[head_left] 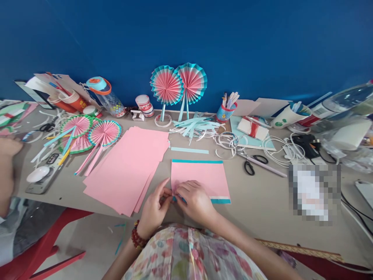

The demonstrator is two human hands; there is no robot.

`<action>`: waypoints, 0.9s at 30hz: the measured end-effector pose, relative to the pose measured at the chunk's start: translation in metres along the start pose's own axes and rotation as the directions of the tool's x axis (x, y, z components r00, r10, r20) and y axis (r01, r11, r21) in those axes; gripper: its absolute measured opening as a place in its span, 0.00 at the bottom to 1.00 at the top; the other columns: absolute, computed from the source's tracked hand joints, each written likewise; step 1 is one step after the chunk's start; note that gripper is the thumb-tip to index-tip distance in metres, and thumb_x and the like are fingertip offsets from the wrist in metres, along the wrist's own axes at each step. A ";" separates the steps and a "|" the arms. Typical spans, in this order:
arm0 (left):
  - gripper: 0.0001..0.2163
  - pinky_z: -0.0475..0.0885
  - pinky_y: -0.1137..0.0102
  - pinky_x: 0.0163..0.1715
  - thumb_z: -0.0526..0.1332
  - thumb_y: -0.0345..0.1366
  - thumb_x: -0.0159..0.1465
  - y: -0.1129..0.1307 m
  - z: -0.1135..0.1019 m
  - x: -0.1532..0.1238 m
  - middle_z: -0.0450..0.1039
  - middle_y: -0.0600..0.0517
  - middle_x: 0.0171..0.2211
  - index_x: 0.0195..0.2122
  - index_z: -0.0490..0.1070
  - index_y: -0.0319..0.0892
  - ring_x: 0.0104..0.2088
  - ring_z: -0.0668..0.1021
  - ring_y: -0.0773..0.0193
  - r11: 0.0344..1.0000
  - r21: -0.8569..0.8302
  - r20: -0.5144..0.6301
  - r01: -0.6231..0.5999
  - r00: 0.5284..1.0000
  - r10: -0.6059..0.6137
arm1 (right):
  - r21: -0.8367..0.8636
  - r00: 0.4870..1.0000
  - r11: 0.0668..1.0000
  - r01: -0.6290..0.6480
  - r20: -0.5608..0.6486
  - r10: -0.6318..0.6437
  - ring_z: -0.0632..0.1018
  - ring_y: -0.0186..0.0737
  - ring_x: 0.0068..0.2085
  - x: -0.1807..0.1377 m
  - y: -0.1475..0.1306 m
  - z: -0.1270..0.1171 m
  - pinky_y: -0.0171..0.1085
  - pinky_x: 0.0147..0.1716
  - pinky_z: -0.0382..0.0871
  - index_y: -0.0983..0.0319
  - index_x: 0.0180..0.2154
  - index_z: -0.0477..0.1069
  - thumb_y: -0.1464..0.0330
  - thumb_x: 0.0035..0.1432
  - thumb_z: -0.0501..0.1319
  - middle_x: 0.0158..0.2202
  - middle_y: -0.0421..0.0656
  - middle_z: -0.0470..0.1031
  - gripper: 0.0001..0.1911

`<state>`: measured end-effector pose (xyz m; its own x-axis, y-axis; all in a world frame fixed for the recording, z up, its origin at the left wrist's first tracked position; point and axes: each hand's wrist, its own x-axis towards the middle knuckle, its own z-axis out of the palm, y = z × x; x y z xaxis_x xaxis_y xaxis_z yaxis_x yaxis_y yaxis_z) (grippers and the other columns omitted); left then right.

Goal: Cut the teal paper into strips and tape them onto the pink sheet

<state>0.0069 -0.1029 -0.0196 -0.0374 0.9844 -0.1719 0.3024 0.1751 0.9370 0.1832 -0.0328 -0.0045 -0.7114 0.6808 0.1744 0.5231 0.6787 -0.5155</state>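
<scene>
A pink paper sheet point(201, 175) lies flat before me, with a blue strip along its far edge and blue and pale strips along its near edge. My left hand point(156, 206) is closed, pinching the sheet's near left corner between thumb and fingers. Just beside it, my right hand point(196, 200) rests over the same corner, its fingers bent together and its fingertips meeting the blue edge. The fingers partly hide that corner. A pale blue paper strip point(190, 150) lies beyond the sheet. To its left is a stack of larger pink sheets point(125, 167).
Two paper fans point(190, 83) lean against the blue wall; other fans point(105, 133) lie left. Scissors point(253, 162), a paper-strip pile point(198, 125), a pen cup point(225, 112) and a glue gun point(305, 146) are around. Another person's arm point(7, 167) is at far left.
</scene>
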 end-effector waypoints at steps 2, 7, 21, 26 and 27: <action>0.24 0.77 0.68 0.37 0.55 0.37 0.69 -0.001 0.000 0.000 0.75 0.49 0.39 0.66 0.56 0.46 0.38 0.79 0.62 1.000 0.004 0.002 -0.003 1.000 0.003 | -0.007 1.000 1.000 0.006 -0.006 -0.006 0.73 0.41 0.38 0.000 0.000 0.001 0.39 0.40 0.61 0.61 0.34 0.71 0.72 0.62 0.59 0.35 0.43 0.77 0.03; 0.24 0.76 0.69 0.36 0.56 0.37 0.68 0.000 0.000 0.000 0.75 0.50 0.38 0.65 0.57 0.47 0.38 0.79 0.62 1.000 0.007 0.002 0.001 1.000 -0.001 | -0.004 1.000 1.000 0.013 -0.019 -0.013 0.73 0.41 0.37 -0.001 0.002 0.004 0.39 0.40 0.61 0.61 0.33 0.71 0.72 0.62 0.59 0.34 0.43 0.77 0.04; 0.24 0.76 0.70 0.35 0.56 0.35 0.68 -0.005 0.000 0.000 0.74 0.51 0.37 0.65 0.57 0.46 0.37 0.78 0.63 1.000 0.010 0.006 0.005 1.000 -0.005 | 0.067 0.997 0.995 -0.070 -0.030 0.072 0.74 0.40 0.36 0.001 0.004 0.004 0.38 0.39 0.62 0.61 0.31 0.69 0.74 0.59 0.60 0.32 0.42 0.76 0.04; 0.23 0.76 0.69 0.35 0.56 0.37 0.68 -0.006 0.000 0.001 0.74 0.50 0.37 0.65 0.58 0.46 0.36 0.79 0.62 1.000 -0.008 0.008 0.012 1.000 -0.012 | 0.137 0.994 0.985 -0.103 -0.032 0.108 0.75 0.40 0.36 0.002 0.006 0.004 0.38 0.39 0.64 0.60 0.32 0.69 0.74 0.59 0.60 0.32 0.42 0.76 0.04; 0.23 0.76 0.69 0.35 0.56 0.37 0.68 -0.006 0.000 0.001 0.74 0.50 0.37 0.65 0.58 0.46 0.37 0.79 0.62 1.000 -0.011 0.010 0.016 1.000 -0.016 | 0.150 0.993 0.984 -0.102 -0.039 0.109 0.75 0.40 0.36 0.002 0.006 0.004 0.38 0.39 0.64 0.60 0.32 0.68 0.75 0.59 0.60 0.32 0.42 0.76 0.05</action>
<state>0.0051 -0.1032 -0.0252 -0.0332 0.9812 -0.1900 0.2908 0.1913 0.9375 0.1834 -0.0282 -0.0107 -0.6315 0.7608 0.1500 0.5167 0.5571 -0.6501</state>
